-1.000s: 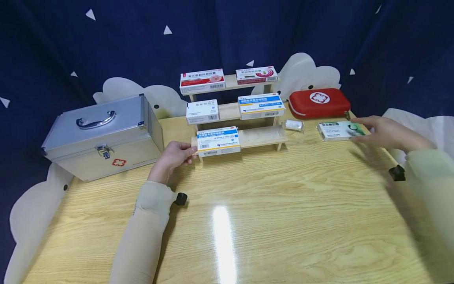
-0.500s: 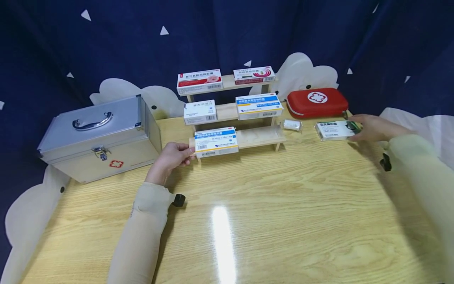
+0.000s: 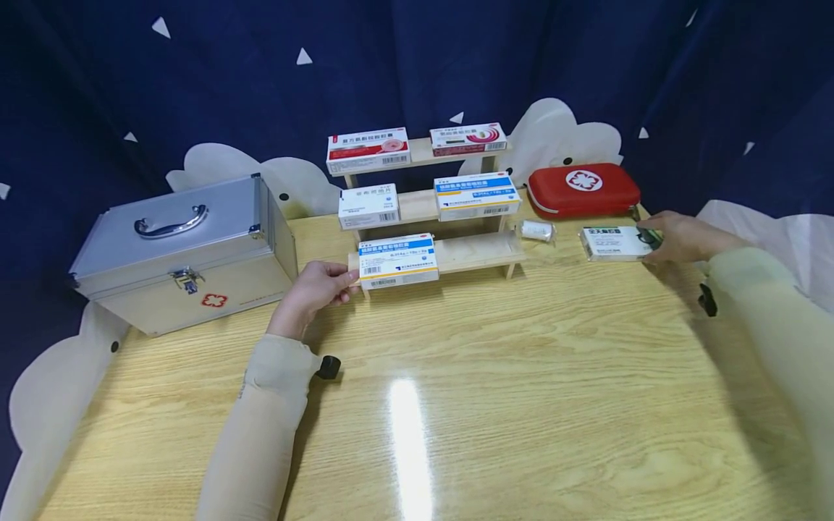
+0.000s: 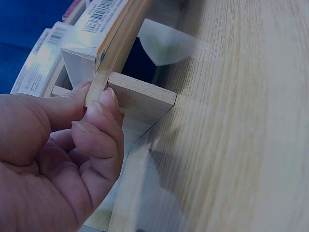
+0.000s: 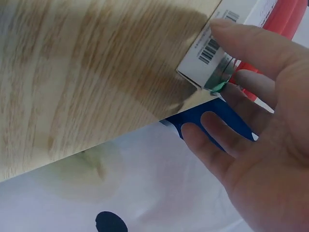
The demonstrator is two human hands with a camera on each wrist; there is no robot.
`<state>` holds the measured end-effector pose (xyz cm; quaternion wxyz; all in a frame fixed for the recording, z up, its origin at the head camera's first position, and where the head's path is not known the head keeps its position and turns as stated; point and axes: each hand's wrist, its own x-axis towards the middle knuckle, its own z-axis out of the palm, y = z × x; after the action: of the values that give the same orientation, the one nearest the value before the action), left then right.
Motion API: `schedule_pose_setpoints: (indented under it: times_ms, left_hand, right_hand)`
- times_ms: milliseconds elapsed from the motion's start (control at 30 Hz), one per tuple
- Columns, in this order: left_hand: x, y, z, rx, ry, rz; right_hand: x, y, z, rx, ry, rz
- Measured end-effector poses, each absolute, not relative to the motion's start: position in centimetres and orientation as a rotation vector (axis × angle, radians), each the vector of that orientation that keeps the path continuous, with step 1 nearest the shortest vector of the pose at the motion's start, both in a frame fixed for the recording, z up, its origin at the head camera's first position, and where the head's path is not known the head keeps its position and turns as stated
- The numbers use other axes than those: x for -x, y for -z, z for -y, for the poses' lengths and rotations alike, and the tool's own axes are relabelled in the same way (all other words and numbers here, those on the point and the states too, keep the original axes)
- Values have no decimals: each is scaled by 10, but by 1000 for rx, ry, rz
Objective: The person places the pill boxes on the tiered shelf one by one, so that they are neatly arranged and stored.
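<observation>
At the left end of the lowest tier, my left hand (image 3: 321,284) pinches the board of the wooden stepped stand (image 3: 478,250). In the left wrist view, thumb and fingertips meet around the board's end (image 4: 99,84), beside a blue-and-white medicine box (image 3: 399,262) lying on that tier. Over on the right, my right hand (image 3: 687,237) grips the right end of a white-and-green medicine box (image 3: 612,243), flat on the table. The right wrist view shows the thumb on this box's barcode side (image 5: 210,50) and fingers around its far side; the other fingers are spread loosely.
Higher tiers hold a white box (image 3: 368,206), another blue-and-white box (image 3: 478,195) and two red-and-white boxes. A wrapped white roll (image 3: 537,230) and a red zip case (image 3: 585,189) stand right of the stand. A silver latched case (image 3: 189,253) is at left. The table's right edge lies near my right hand.
My right hand has moved left onto the white-and-green medicine box and closed its fingers around the end. My left hand has kept its hold on the stand.
</observation>
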<state>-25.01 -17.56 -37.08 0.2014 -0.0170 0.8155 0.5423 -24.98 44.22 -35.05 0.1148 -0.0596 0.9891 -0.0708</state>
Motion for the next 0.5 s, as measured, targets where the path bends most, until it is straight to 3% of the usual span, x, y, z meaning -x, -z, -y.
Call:
schedule_pose_setpoints:
  times_ms: [500]
  left_hand:
    - [251, 372, 175, 43, -1521, -2276]
  right_hand:
    - [242, 346, -442, 183, 129, -2874]
